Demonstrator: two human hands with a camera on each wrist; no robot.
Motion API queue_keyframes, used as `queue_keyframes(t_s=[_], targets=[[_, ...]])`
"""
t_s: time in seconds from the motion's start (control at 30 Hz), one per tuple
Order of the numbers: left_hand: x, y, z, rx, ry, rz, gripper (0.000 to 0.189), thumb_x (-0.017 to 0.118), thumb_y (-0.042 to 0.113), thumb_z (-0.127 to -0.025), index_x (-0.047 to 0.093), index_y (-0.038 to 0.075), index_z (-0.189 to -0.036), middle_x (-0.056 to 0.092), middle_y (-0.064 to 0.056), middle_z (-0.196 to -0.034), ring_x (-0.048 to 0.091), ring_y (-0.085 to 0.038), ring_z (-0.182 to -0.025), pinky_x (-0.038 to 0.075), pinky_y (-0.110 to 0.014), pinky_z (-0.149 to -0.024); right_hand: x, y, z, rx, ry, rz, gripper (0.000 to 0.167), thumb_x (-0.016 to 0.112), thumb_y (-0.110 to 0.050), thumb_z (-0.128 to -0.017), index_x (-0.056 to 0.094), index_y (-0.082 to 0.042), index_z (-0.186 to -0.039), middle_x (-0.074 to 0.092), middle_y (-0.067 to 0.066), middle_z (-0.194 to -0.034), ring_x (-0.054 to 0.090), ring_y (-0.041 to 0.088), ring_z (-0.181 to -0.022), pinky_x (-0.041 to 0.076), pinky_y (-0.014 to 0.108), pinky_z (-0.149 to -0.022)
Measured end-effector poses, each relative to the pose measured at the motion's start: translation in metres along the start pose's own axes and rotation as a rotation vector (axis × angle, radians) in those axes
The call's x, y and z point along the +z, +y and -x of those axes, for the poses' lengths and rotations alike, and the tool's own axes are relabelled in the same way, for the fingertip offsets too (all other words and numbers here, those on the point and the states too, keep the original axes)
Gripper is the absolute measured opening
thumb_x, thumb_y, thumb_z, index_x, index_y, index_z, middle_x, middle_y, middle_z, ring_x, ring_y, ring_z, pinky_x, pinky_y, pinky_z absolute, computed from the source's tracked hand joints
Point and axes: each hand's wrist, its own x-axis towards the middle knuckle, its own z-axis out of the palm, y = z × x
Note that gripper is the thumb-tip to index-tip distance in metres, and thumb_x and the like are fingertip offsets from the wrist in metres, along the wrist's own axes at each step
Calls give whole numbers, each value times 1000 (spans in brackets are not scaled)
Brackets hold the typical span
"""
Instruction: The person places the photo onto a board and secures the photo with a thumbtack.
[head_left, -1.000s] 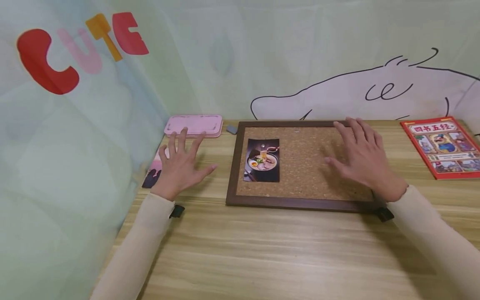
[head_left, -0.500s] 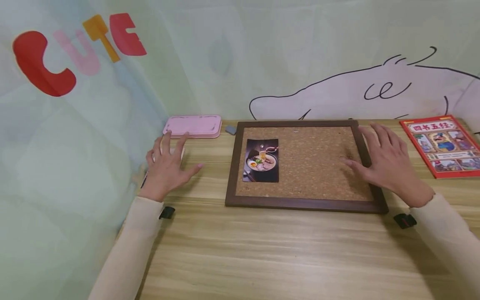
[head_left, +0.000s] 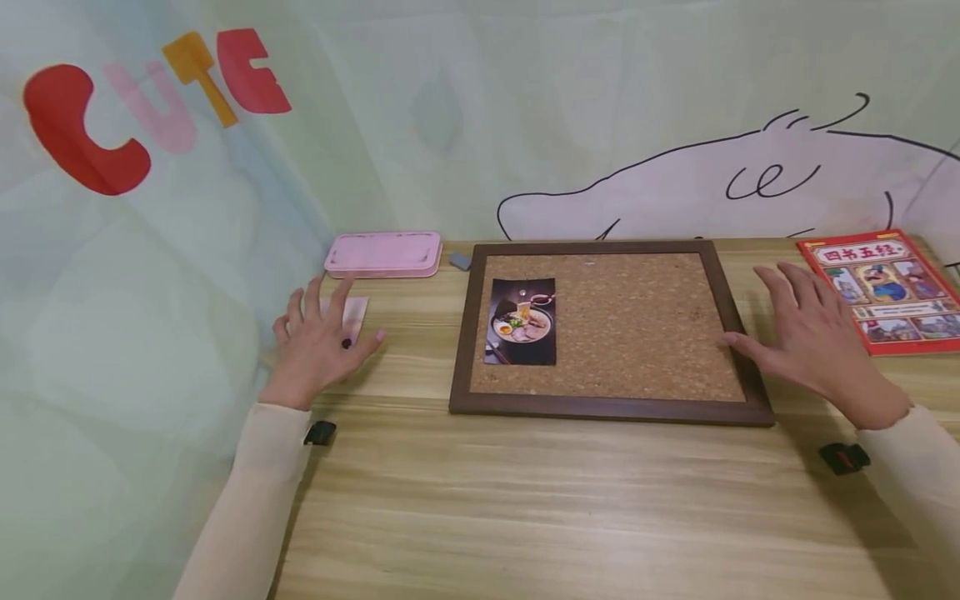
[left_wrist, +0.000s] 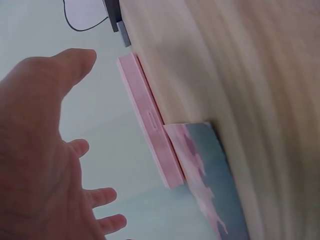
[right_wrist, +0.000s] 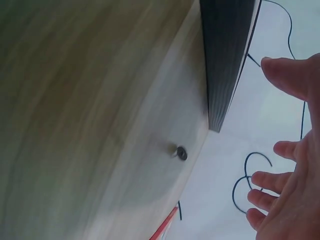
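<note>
My left hand (head_left: 311, 346) hovers with spread fingers over a pink and dark picture card (head_left: 356, 315), hiding most of it in the head view. More of that card (left_wrist: 202, 172) shows in the left wrist view, lying on the table. A brown-framed cork board (head_left: 637, 325) lies in the middle. On its left part is a photo of a noodle bowl (head_left: 522, 329), with a small pin head near its top. My right hand (head_left: 817, 346), fingers apart, hangs just right of the board, its thumb overlapping the frame. Neither hand holds anything.
A pink flat case (head_left: 384, 254) and a small grey block (head_left: 460, 262) sit behind the left hand. At the back right lies a red comic-style book (head_left: 877, 283). A small metal pin (right_wrist: 180, 152) stands on the table in the right wrist view. Printed cloth walls rise behind and left.
My right hand has moved rightward from above the cork board to beside its frame. The left hand has drifted left and nearer, uncovering the card's right edge.
</note>
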Motion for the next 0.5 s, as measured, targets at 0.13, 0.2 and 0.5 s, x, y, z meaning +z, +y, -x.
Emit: queue_keyframes(t_s=[0.13,0.2,0.5], targets=[[2,-4,1,-11,-6,8,98,61,66,-98,13,25,-173,10,-34,-173,14,-69,-153,24,-88,-106,-1,9,3,25,-10,-9,99,75,-52,-91,28,-4,-164,29,39,-163,26,69,-147,21,90,-109],[3,-6,2,-20,-3,18,98,62,65,-98,14,24,-172,12,-34,-173,16,-68,-153,25,-88,-105,-1,15,4,33,-21,-17,98,74,-52,-92,29,-2,-163,31,39,-162,26,69,-146,20,89,-110],[6,-18,8,-67,-51,49,99,62,63,-100,12,18,-173,11,-36,-173,17,-67,-153,26,-89,-104,-2,39,8,96,-77,-70,94,71,-47,-97,30,10,-159,36,47,-155,30,69,-143,23,83,-113]])
